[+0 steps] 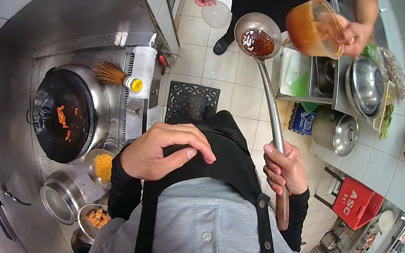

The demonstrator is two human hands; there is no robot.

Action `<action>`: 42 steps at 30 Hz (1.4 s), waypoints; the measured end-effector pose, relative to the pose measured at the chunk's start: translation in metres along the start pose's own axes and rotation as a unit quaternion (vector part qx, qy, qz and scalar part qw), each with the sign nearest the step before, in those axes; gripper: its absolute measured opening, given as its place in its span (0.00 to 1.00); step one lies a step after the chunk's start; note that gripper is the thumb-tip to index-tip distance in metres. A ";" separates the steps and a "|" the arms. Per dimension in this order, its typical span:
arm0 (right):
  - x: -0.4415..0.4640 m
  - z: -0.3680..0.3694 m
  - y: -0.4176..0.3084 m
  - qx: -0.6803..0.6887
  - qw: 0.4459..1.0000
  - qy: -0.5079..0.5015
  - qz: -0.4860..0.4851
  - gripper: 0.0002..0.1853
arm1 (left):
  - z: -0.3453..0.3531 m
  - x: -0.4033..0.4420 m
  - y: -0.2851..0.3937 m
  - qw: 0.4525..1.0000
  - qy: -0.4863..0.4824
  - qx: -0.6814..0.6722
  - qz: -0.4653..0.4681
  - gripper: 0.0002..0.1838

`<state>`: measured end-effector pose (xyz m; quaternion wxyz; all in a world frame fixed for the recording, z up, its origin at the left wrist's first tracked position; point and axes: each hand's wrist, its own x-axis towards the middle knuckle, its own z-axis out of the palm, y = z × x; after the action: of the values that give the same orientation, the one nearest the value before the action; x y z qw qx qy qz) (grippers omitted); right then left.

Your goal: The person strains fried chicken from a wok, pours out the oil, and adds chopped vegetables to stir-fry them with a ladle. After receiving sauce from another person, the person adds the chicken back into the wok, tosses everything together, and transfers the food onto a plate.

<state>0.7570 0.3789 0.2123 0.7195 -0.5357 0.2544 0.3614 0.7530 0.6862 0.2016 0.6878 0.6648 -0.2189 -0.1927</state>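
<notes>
My right hand (287,168) is wrapped round the wooden grip of a long steel ladle (271,98), whose bowl points away from me. Dark reddish-brown sauce (258,42) lies in that bowl. My left hand (168,150) rests in front of my apron (225,152), palm down, thumb apart, holding nothing. Just beyond the ladle, another person's hand grips a clear plastic tub (314,30) smeared with orange-red sauce, tilted near the ladle bowl. That person's other hand holds a round translucent lid (216,14).
On the left stove sits a black wok (61,112) with orange food pieces. Around it are a bamboo brush (110,73), a bowl of yellow bits (103,167), a steel pot (60,198) and a strainer of browned pieces (95,220). Lidded pots (344,134) and a red crate (357,204) stand right.
</notes>
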 end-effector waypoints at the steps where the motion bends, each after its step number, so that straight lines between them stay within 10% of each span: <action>1: 0.000 -0.001 0.002 0.000 1.000 -0.001 -0.007 0.11 | 0.000 0.001 0.000 1.000 -0.001 -0.001 -0.004 0.12; 18: -0.008 -0.124 -0.007 0.127 0.967 0.137 -0.172 0.15 | 0.005 0.024 -0.019 0.993 -0.051 -0.077 -0.077 0.11; 30: 0.072 -0.358 -0.190 0.104 0.950 0.155 -0.250 0.16 | 0.055 0.085 -0.019 0.993 0.040 -0.059 -0.090 0.10; 42: 0.064 -0.375 -0.208 0.080 0.950 0.171 -0.248 0.13 | 0.100 0.140 -0.029 0.990 0.037 -0.078 -0.112 0.10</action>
<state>0.9688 0.0023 0.1747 0.7726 -0.5763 0.2610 0.0524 0.8139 0.5240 0.1810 0.7192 0.6364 -0.1017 -0.2597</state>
